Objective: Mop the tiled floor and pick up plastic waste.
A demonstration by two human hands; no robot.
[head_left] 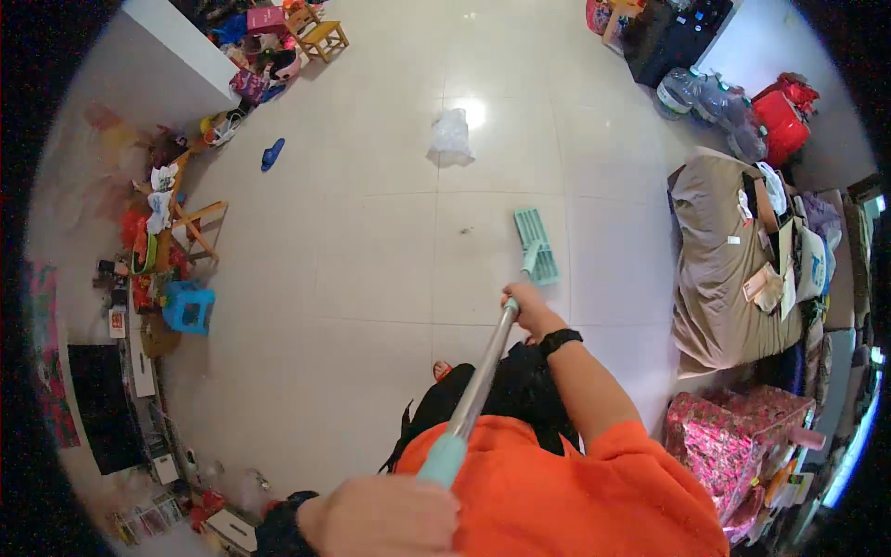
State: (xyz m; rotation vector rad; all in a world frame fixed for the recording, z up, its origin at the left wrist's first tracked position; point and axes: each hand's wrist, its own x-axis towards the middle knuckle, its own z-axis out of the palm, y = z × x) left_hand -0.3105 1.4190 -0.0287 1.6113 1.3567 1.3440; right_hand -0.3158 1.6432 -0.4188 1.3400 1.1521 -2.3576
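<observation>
Ahead of the hands, mop head: the flat pale-green mop head (pixel 538 243) is seen just beyond the right hand, on or slightly above the tiled floor (pixel 371 251); contact with the tiles cannot be confirmed.
Right hand: the lower part of the metal pole (pixel 484 373) is grasped by the right hand (pixel 536 309), the farther of the two, with the fingers curled round it and a black watch (pixel 561 341) worn at the wrist.
Left hand: the pale-green grip (pixel 444 460) at the near end appears to be grasped by the left hand (pixel 385 515), held close to the body.
Progress: the mop is judged to be in mid-use, since it is gripped at two places and its head is held out ahead. Which tiles are already wiped cannot be told.
Left on the floor: a small dark speck (pixel 466 230) is left to the left of the mop head; a crumpled whitish sheet (pixel 452 137), perhaps a bag, is left farther ahead of the hands, and a blue slipper (pixel 272 155) far ahead to their left.
Hidden or unclear: the underside of the mop head is hidden, the left hand is blurred, its finger placement cannot be made out, and the surroundings are cut off by the dark rim.
</observation>
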